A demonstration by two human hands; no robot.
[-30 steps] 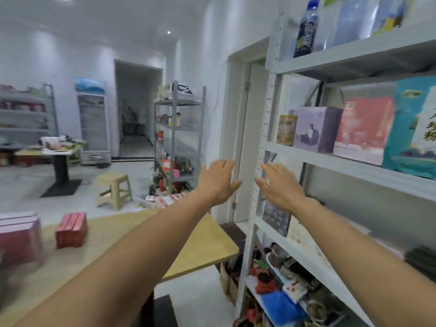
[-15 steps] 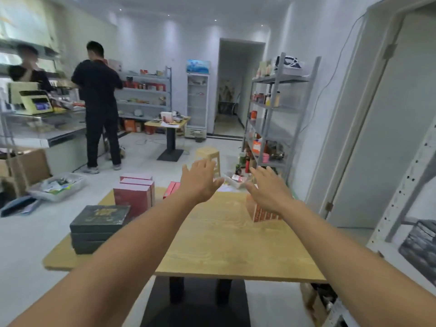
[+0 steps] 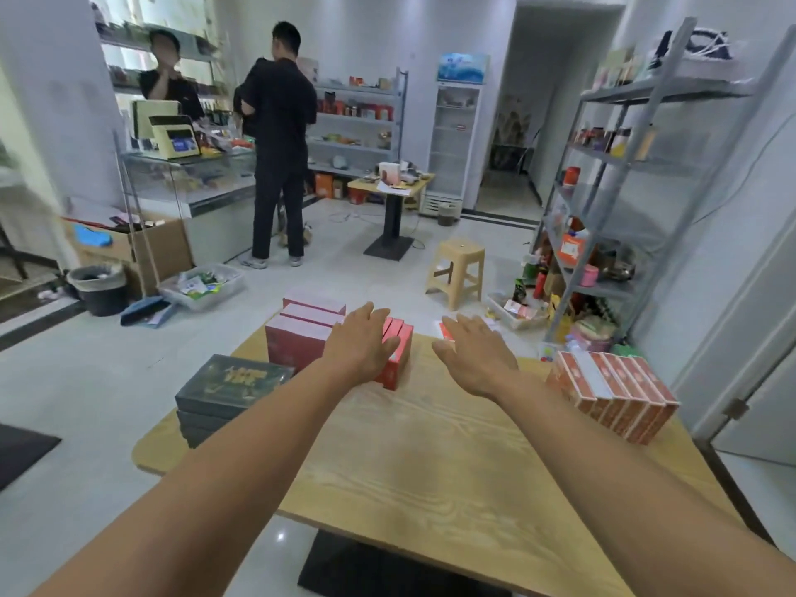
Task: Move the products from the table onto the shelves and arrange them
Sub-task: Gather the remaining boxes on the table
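Note:
Both arms stretch out over a wooden table (image 3: 430, 458). My left hand (image 3: 362, 342) hovers with straight fingers just above a small row of red boxes (image 3: 398, 353) at the table's far side, and holds nothing. Right of those boxes, my right hand (image 3: 474, 355) is spread flat over the tabletop, also holding nothing. Larger pink-topped red boxes (image 3: 301, 333) stand at the far left. Dark flat boxes (image 3: 232, 385) are stacked on the left edge. A row of several upright orange-red boxes (image 3: 611, 394) stands at the right edge.
A grey metal shelf rack (image 3: 624, 178) with goods stands at the right, bags and a tray on the floor below it. A plastic stool (image 3: 456, 269) sits beyond the table. Two people (image 3: 280, 135) stand at a glass counter (image 3: 194, 187) at the left back.
My view has swung left from the shelf unit to the table. Both hands have come down over the tabletop, the left one now over the small red boxes.

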